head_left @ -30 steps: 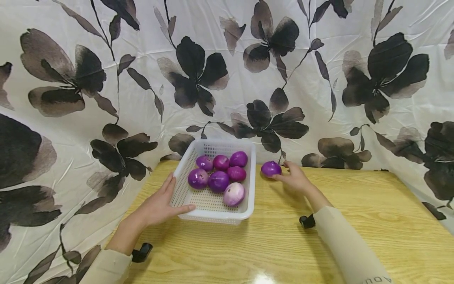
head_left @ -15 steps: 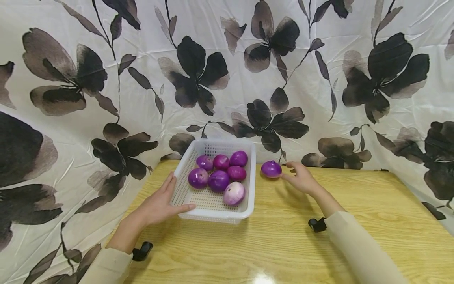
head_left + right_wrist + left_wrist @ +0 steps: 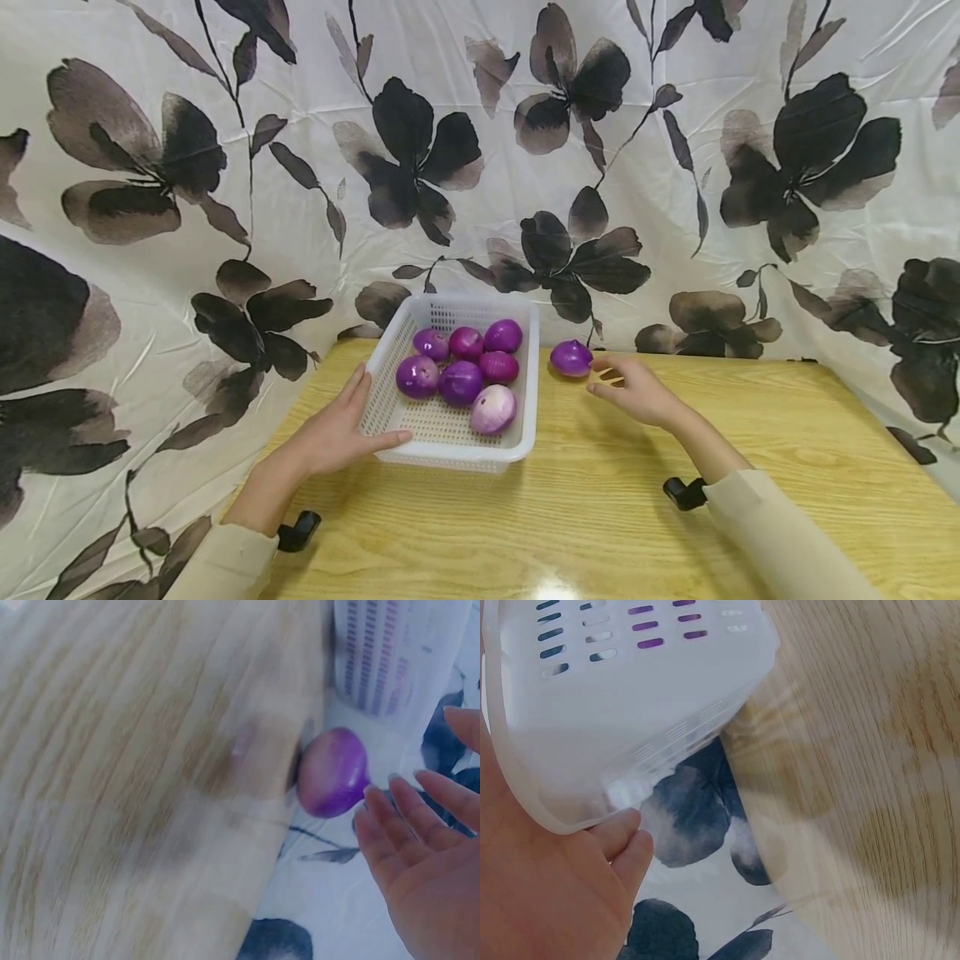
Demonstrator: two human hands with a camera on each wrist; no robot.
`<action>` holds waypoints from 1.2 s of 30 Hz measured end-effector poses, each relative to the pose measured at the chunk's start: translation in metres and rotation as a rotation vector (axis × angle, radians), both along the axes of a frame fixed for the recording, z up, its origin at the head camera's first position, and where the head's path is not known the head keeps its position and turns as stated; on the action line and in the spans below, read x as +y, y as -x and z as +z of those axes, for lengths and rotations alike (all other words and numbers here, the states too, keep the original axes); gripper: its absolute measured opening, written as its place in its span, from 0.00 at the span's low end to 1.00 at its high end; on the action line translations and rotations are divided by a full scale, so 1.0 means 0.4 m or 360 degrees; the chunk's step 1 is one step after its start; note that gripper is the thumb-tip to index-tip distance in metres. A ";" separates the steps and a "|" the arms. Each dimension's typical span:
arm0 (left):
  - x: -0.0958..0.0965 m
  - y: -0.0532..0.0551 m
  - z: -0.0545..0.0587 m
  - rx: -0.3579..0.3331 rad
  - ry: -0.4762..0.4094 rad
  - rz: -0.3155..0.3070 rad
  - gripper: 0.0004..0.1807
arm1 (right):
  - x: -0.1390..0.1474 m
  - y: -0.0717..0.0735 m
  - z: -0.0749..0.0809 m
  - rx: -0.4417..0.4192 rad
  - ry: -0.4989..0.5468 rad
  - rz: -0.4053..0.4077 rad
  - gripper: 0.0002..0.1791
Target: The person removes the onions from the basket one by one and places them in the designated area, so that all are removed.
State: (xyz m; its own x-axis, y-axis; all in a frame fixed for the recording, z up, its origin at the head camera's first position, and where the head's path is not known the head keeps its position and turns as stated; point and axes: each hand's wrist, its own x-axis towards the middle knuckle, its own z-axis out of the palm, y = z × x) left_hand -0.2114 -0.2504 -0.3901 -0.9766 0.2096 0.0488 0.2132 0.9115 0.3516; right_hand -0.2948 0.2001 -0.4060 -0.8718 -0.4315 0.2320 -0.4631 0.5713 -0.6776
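A white plastic basket (image 3: 450, 451) stands at the table's back left, holding several peeled red onions (image 3: 461, 382). My left hand (image 3: 330, 433) holds its near-left corner, thumb over the front rim and fingers along the left side. In the left wrist view, two fingers of the left hand (image 3: 562, 877) lie against the outer wall under the rim. One more peeled red onion (image 3: 572, 358) sits on the table right of the basket. Just right of it is my right hand (image 3: 637, 390), fingers extended and holding nothing. The right wrist view shows these fingertips (image 3: 373, 793) beside the onion's pointed end.
The wood-grain table (image 3: 600, 517) spreads in front and to the right. Behind and to the left hangs a white cloth (image 3: 480, 217) printed with dark flowers, meeting the table's back edge close behind the basket and the single onion.
My right hand has let go of the single onion and drawn back slightly to the right and nearer to me. The onion stays in place; the left hand and basket have not visibly moved.
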 end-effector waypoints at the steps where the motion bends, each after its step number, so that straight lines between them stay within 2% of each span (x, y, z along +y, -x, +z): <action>1: 0.000 0.000 0.000 -0.0001 -0.0002 0.0000 0.69 | -0.003 -0.006 0.002 0.0001 -0.0002 0.0024 0.24; 11: 0.000 0.002 0.000 0.0001 0.0003 -0.0010 0.69 | -0.042 -0.056 0.020 0.0016 0.0060 0.0154 0.24; 20: -0.002 0.001 0.003 -0.0012 -0.0008 0.0003 0.69 | -0.084 -0.080 0.037 0.0153 0.0027 0.0249 0.25; 28: -0.001 0.003 0.001 -0.0003 -0.0004 -0.0003 0.69 | -0.126 -0.103 0.049 0.0156 0.0048 0.0321 0.28; 36: -0.002 0.002 -0.004 0.0002 0.0000 -0.0003 0.69 | -0.164 -0.116 0.059 0.0232 0.0043 0.0364 0.27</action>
